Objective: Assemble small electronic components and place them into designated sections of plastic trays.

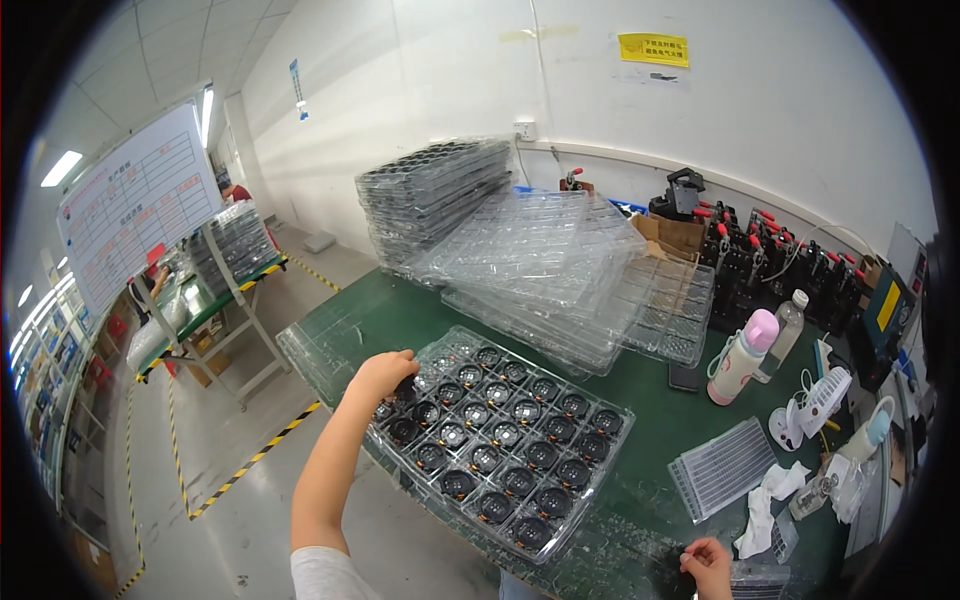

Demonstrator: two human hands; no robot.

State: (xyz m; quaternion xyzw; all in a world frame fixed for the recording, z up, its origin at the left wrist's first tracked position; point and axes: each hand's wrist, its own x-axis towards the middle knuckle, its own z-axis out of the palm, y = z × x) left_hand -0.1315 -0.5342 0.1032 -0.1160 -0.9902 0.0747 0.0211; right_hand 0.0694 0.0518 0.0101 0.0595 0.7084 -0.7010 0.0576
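Note:
A clear plastic tray [548, 472] lies on the green table, its pockets filled with round black parts that have small orange bits at their edges. Over the tray's left corner, my left hand [384, 374] has its fingers closed on a black part [405, 388], mostly hidden beneath them. At the table's near edge, right of the tray, my right hand [708, 566] is closed in a pinch. Something small and dark shows at its fingertips, too unclear to name.
Behind the tray are loose clear trays [530, 250] and a tall tray stack [430, 200]. A pink-capped bottle [740, 360], a clear bottle [785, 335], a label sheet [725, 468], crumpled tissue [765, 510] and a small white fan [825, 395] stand right. Black clamps with red handles [760, 250] line the back.

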